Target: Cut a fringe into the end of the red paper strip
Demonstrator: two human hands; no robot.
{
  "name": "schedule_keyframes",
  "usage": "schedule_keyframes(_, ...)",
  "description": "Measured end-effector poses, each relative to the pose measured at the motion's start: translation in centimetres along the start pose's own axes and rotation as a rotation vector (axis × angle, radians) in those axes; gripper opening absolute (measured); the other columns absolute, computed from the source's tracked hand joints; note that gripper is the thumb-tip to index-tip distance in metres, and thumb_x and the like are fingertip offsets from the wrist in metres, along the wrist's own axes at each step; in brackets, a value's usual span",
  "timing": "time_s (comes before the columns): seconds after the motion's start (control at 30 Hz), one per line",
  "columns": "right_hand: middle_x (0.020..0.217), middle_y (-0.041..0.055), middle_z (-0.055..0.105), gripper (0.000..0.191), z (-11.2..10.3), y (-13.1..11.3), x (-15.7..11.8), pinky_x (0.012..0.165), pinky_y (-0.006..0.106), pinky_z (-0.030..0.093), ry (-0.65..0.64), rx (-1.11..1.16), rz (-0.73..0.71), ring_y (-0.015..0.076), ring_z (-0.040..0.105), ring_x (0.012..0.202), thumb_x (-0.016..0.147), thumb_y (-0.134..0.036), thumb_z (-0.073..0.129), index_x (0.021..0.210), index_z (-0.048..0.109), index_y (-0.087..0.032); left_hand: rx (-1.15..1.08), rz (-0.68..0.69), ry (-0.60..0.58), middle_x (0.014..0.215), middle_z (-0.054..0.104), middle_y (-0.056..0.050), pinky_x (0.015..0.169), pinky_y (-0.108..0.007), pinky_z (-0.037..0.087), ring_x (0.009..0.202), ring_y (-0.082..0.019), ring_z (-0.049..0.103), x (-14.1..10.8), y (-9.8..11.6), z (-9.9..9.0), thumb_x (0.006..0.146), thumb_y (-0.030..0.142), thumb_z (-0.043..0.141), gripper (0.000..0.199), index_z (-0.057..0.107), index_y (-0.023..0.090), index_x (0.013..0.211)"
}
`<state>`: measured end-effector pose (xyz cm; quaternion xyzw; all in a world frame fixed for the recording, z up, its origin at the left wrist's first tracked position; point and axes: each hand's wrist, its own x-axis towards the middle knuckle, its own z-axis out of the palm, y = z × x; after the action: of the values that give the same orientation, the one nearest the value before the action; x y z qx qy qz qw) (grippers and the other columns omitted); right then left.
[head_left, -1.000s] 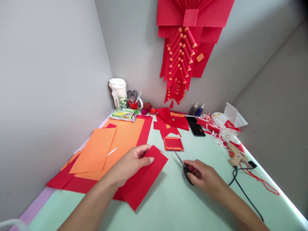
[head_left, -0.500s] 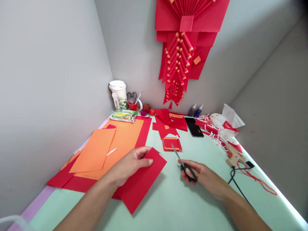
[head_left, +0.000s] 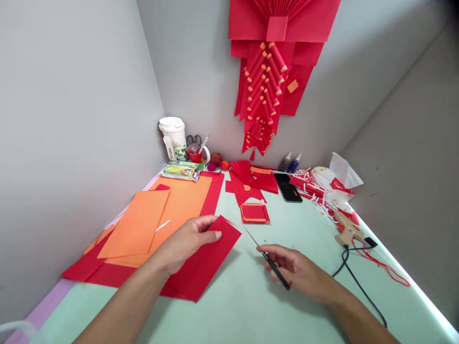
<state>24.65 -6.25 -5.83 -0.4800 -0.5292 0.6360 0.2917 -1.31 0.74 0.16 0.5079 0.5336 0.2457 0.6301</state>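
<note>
Red paper stays pinched in the left hand; right of it, the right hand grips scissors newly turned edge-on, not cutting.

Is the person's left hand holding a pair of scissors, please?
No, the left hand holds red paper, while the right hand holds the scissors.

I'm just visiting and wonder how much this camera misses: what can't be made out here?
All in the head view:
- Left hand: some fingertips hidden behind the red sheet.
- Scissors: turned edge-on, hiding the blade gap.
- Wall decoration: top cut off by the upper edge.
</note>
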Motion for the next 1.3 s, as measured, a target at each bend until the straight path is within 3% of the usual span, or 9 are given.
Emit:
schedule_keyframes(0.2,0.088,0.0026,0.058,0.041,-0.34,-0.01,-0.04,0.064,0.025,0.04,0.005,-0.109,-0.035,0.0134,0.049,0.075,0.079,-0.022,0.061,0.119,0.058,-0.021,-0.025,-0.015,-0.074,0.092,0.071,0.001,0.081,-0.029,0.045,0.087,-0.019,0.063,-0.03,0.1,-0.02,0.071,0.033,0.068,0.034,0.065,0.023,0.104)
schedule_keyframes(0.4,0.083,0.0016,0.057,0.044,-0.61,0.09,-0.13,0.062,0.024,0.039,-0.016,-0.092,-0.034,0.0124,0.047,0.07,0.082,-0.022,0.058,0.125,0.053,-0.021,-0.066,-0.04,-0.067,0.09,0.071,0.003,0.081,-0.025,0.045,0.089,-0.017,0.063,0.34,-0.34,-0.21,0.07,0.033,0.07,0.026,0.066,0.025,0.094)
schedule_keyframes(0.53,0.08,-0.0005,0.051,0.041,-0.55,0.36,-0.1,0.06,0.023,0.039,-0.013,-0.11,-0.039,0.0114,0.046,0.068,0.08,-0.02,0.06,0.12,0.057,-0.023,-0.077,-0.038,-0.099,0.089,0.071,0.003,0.082,-0.025,0.046,0.088,-0.017,0.063,0.31,-0.19,-0.23,0.071,0.029,0.068,0.02,0.065,0.024,0.09)
schedule_keyframes(0.87,0.076,-0.0022,0.045,0.038,-0.39,0.21,-0.12,0.058,0.021,0.038,0.001,-0.119,-0.057,0.0106,0.043,0.065,0.078,-0.021,0.061,0.116,0.06,-0.025,-0.081,-0.055,-0.146,0.088,0.07,0.001,0.076,-0.027,0.048,0.084,-0.018,0.064,0.4,-0.35,-0.37,0.074,0.028,0.065,0.017,0.064,0.023,0.09)
schedule_keyframes(1.3,0.088,0.0014,0.061,0.041,-0.27,-0.13,-0.06,0.061,0.021,0.047,-0.007,-0.161,-0.065,0.0127,0.055,0.07,0.077,-0.016,0.057,0.118,0.061,-0.023,-0.053,-0.074,-0.175,0.092,0.072,-0.001,0.068,-0.027,0.049,0.078,-0.019,0.066,-0.01,0.18,0.52,0.074,0.037,0.064,0.034,0.064,0.026,0.106)
